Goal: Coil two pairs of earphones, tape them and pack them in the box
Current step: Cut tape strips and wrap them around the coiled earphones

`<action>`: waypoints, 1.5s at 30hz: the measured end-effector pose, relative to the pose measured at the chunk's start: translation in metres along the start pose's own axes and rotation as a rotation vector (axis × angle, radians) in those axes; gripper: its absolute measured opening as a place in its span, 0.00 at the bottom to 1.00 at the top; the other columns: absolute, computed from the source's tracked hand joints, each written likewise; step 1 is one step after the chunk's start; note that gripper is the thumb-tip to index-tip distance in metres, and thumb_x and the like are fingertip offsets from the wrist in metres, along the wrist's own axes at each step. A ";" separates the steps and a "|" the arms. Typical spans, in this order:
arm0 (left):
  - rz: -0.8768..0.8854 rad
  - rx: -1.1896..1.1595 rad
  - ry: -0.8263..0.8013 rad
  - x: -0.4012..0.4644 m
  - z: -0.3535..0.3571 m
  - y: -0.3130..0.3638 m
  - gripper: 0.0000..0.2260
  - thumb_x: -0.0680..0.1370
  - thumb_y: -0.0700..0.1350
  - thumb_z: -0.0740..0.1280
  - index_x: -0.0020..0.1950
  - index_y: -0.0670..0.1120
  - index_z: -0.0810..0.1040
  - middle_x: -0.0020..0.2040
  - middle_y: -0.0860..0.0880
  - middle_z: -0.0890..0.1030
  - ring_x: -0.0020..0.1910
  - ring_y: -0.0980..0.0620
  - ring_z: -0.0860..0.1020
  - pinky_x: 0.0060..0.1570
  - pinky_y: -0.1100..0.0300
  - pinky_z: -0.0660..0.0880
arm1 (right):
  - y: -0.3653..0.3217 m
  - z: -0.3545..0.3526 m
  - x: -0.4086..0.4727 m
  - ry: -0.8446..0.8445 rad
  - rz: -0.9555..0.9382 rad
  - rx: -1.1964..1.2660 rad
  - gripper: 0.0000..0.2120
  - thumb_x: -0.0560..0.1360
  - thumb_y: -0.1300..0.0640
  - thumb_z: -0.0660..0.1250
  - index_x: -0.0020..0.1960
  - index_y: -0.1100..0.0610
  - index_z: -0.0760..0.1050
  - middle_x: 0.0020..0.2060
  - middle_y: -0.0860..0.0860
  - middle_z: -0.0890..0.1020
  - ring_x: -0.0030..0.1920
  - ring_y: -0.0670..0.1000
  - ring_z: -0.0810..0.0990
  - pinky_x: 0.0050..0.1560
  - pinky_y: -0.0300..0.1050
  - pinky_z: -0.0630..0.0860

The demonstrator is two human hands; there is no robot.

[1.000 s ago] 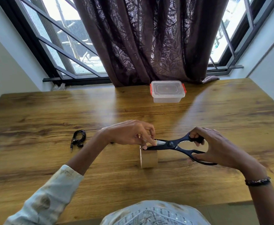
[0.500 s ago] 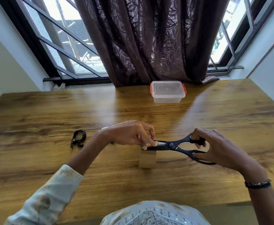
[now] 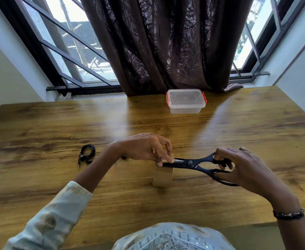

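The lidded box sat at twelve o'clock on the table; nothing showed through its clear walls. Coiled earphones lay at nine o'clock. The left hand pinched tape (pulled up from the upright roll); the right hand gripped scissors, blades pointing toward nine o'clock.

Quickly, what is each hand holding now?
Left hand: pinches the tape end above the tape roll.
Right hand: grips the scissors.
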State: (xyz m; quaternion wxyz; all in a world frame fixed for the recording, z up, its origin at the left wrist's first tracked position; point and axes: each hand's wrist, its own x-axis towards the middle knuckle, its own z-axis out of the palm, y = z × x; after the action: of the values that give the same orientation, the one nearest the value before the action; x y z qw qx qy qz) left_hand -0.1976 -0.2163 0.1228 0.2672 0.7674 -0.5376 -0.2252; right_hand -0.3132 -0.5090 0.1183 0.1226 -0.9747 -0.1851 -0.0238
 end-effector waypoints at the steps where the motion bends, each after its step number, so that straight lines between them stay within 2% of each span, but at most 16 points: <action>1: 0.000 0.004 -0.001 0.000 0.000 0.000 0.15 0.74 0.40 0.71 0.61 0.49 0.81 0.54 0.53 0.77 0.48 0.54 0.76 0.41 0.72 0.68 | 0.000 0.001 -0.001 0.009 0.004 -0.007 0.19 0.63 0.42 0.73 0.49 0.45 0.68 0.36 0.38 0.73 0.31 0.32 0.65 0.40 0.29 0.62; 7: 0.007 -0.033 0.002 0.001 0.000 -0.001 0.15 0.74 0.39 0.71 0.61 0.48 0.81 0.53 0.53 0.77 0.47 0.52 0.76 0.41 0.70 0.68 | -0.001 0.006 -0.005 0.036 0.049 -0.026 0.19 0.65 0.42 0.75 0.44 0.45 0.66 0.32 0.39 0.75 0.28 0.40 0.68 0.37 0.33 0.64; 14: 0.006 -0.054 0.013 0.001 -0.001 -0.001 0.15 0.74 0.38 0.71 0.61 0.47 0.81 0.54 0.52 0.77 0.49 0.52 0.76 0.42 0.71 0.68 | -0.006 0.006 -0.009 0.064 0.057 -0.063 0.19 0.61 0.48 0.81 0.43 0.50 0.74 0.32 0.42 0.79 0.28 0.33 0.61 0.34 0.30 0.58; 19: 0.017 -0.058 0.012 0.002 0.000 -0.003 0.15 0.75 0.39 0.70 0.61 0.47 0.81 0.54 0.51 0.76 0.50 0.51 0.76 0.44 0.70 0.69 | -0.008 0.004 -0.010 0.091 0.035 -0.102 0.20 0.57 0.48 0.82 0.40 0.51 0.74 0.29 0.43 0.79 0.28 0.32 0.56 0.34 0.29 0.54; 21: 0.016 -0.081 0.030 0.002 0.000 -0.004 0.15 0.75 0.39 0.70 0.60 0.50 0.80 0.55 0.50 0.77 0.51 0.51 0.75 0.44 0.67 0.72 | -0.008 0.004 -0.008 0.094 0.026 -0.106 0.19 0.59 0.48 0.81 0.40 0.51 0.73 0.29 0.41 0.77 0.28 0.32 0.56 0.34 0.29 0.54; 24: 0.050 -0.172 0.088 0.002 0.000 -0.004 0.17 0.74 0.38 0.71 0.61 0.53 0.78 0.55 0.46 0.78 0.52 0.51 0.76 0.46 0.56 0.76 | -0.008 0.006 -0.007 0.097 0.012 -0.120 0.19 0.60 0.47 0.81 0.41 0.50 0.73 0.30 0.42 0.78 0.26 0.36 0.59 0.36 0.28 0.56; 26: 0.058 -0.190 0.132 0.005 -0.001 -0.004 0.17 0.74 0.37 0.70 0.62 0.48 0.78 0.54 0.45 0.77 0.49 0.57 0.75 0.44 0.63 0.74 | -0.008 0.008 -0.007 0.098 0.011 -0.131 0.20 0.60 0.47 0.80 0.41 0.50 0.72 0.31 0.43 0.80 0.27 0.39 0.61 0.37 0.28 0.56; 28: 0.035 -0.247 0.253 0.008 0.004 -0.006 0.17 0.74 0.35 0.70 0.62 0.44 0.77 0.53 0.45 0.77 0.49 0.59 0.75 0.46 0.66 0.73 | -0.007 0.009 -0.008 0.091 0.034 -0.124 0.20 0.60 0.46 0.80 0.41 0.49 0.71 0.31 0.43 0.80 0.26 0.38 0.61 0.37 0.28 0.57; 31: -0.067 -0.481 0.643 0.014 0.029 -0.006 0.16 0.75 0.33 0.67 0.63 0.38 0.76 0.51 0.46 0.77 0.51 0.58 0.78 0.52 0.64 0.76 | -0.005 0.011 -0.010 0.094 0.073 -0.100 0.19 0.61 0.46 0.79 0.40 0.49 0.70 0.29 0.43 0.79 0.26 0.35 0.61 0.36 0.29 0.58; 33: -0.194 -0.665 0.874 0.018 0.052 -0.004 0.16 0.75 0.35 0.66 0.63 0.42 0.76 0.51 0.48 0.78 0.49 0.58 0.79 0.51 0.63 0.77 | -0.006 0.014 -0.011 0.104 0.078 -0.076 0.17 0.63 0.45 0.76 0.40 0.49 0.69 0.29 0.43 0.78 0.25 0.39 0.65 0.35 0.30 0.60; 35: -0.292 -0.814 1.024 0.022 0.069 -0.003 0.14 0.76 0.41 0.66 0.62 0.46 0.77 0.54 0.47 0.78 0.50 0.53 0.78 0.52 0.58 0.77 | -0.006 0.014 -0.011 0.112 0.087 -0.044 0.15 0.64 0.43 0.72 0.41 0.49 0.68 0.29 0.43 0.78 0.25 0.41 0.67 0.34 0.32 0.62; 37: -0.327 -0.903 1.137 0.025 0.079 0.000 0.14 0.76 0.46 0.64 0.61 0.47 0.78 0.58 0.44 0.78 0.50 0.49 0.77 0.53 0.56 0.77 | -0.005 0.015 -0.012 0.084 0.091 -0.015 0.14 0.65 0.44 0.70 0.42 0.49 0.69 0.30 0.43 0.78 0.26 0.43 0.71 0.35 0.33 0.64; 40: -0.332 -0.972 1.280 0.029 0.088 0.009 0.14 0.77 0.50 0.61 0.58 0.48 0.79 0.60 0.42 0.77 0.49 0.49 0.77 0.50 0.57 0.75 | -0.002 0.018 -0.014 0.005 0.105 0.013 0.14 0.67 0.43 0.71 0.44 0.47 0.67 0.31 0.41 0.76 0.29 0.42 0.72 0.38 0.33 0.63; 45: -0.412 -1.015 1.386 0.036 0.097 0.017 0.20 0.78 0.56 0.53 0.63 0.51 0.75 0.62 0.49 0.76 0.48 0.60 0.80 0.46 0.66 0.76 | -0.004 0.020 -0.013 -0.008 0.122 0.170 0.19 0.68 0.33 0.62 0.46 0.47 0.65 0.34 0.40 0.73 0.33 0.42 0.71 0.39 0.39 0.67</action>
State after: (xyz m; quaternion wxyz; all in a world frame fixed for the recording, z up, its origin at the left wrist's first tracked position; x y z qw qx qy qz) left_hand -0.2597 -0.2711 0.0584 0.7958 0.6016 0.0592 0.0356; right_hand -0.3269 -0.5053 0.0987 0.2052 -0.9704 -0.1274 0.0034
